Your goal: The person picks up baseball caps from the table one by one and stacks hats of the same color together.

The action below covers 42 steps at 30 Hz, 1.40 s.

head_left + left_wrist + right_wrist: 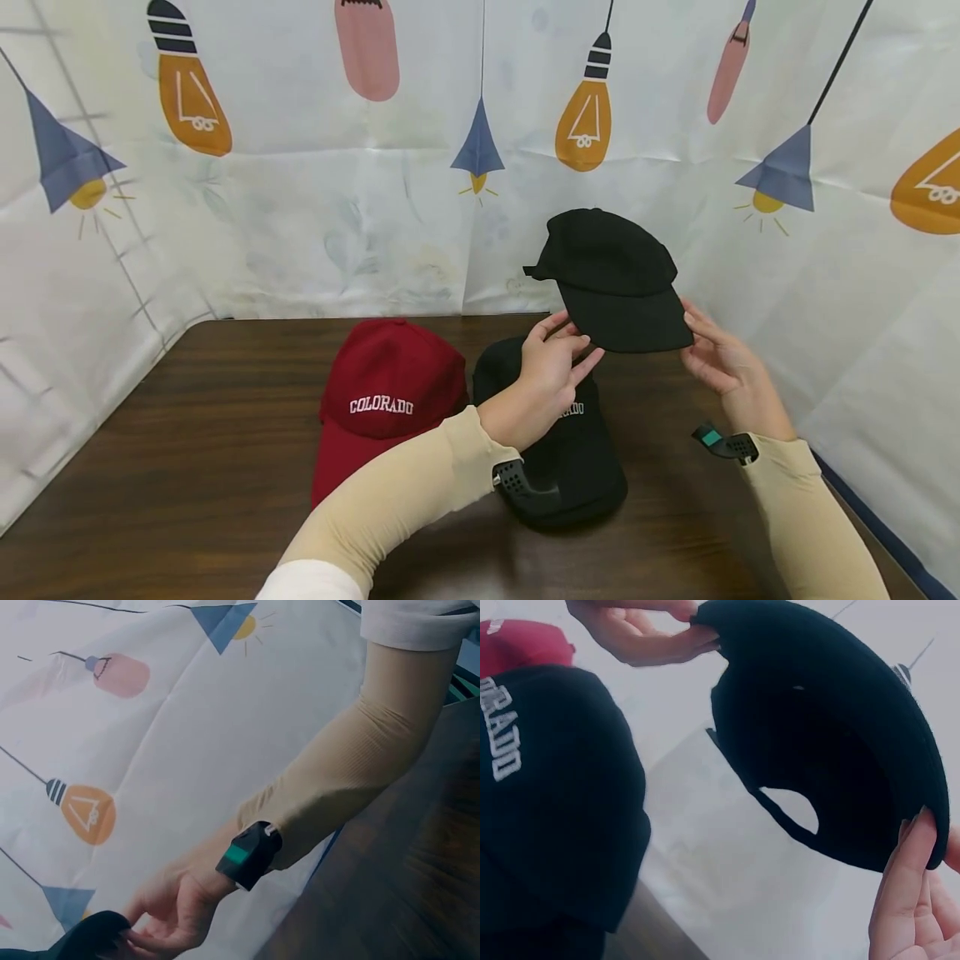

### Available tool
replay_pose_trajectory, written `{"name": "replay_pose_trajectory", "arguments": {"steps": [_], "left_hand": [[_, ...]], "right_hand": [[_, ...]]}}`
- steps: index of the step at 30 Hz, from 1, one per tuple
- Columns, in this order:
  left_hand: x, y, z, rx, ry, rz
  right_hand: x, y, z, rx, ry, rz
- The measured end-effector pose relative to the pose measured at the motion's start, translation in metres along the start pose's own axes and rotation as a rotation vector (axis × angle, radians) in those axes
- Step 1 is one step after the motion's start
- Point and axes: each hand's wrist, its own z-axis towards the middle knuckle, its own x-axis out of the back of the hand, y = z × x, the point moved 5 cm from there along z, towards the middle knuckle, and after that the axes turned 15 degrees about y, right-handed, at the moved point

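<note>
A plain black cap [611, 250] is held up above the back of the table, brim toward me. My left hand [551, 367] pinches the brim's left corner, and my right hand [723, 362] pinches the right edge. From the right wrist view, the hollow underside of this cap [802, 727] and its back strap opening show, with the left hand [641, 634] at the far corner. Below it, partly behind my left arm, lies another black cap [573, 467] with white lettering. To its left sits a red cap [393, 367] reading COLORADO.
The dark wooden table [187, 450] runs up to a white cloth backdrop [315, 225] printed with lamps and bulbs. More cloth stands along the left and right sides. Each wrist wears a small black device, such as the right wrist's device [727, 443].
</note>
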Motion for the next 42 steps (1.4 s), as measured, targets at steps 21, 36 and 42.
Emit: {"name": "replay_pose_trajectory", "arguments": {"steps": [21,36,42], "left_hand": [[0.042,0.036,0.011,-0.067,-0.043,0.073],[0.075,0.051,0.012,-0.067,-0.071,0.114],[0.085,0.057,0.011,-0.070,-0.072,0.142]], "right_hand": [[-0.019,0.030,0.013,-0.046,0.067,-0.191],[-0.027,0.054,0.020,-0.077,0.124,-0.297],[-0.032,0.061,0.021,-0.071,0.109,-0.314]]}}
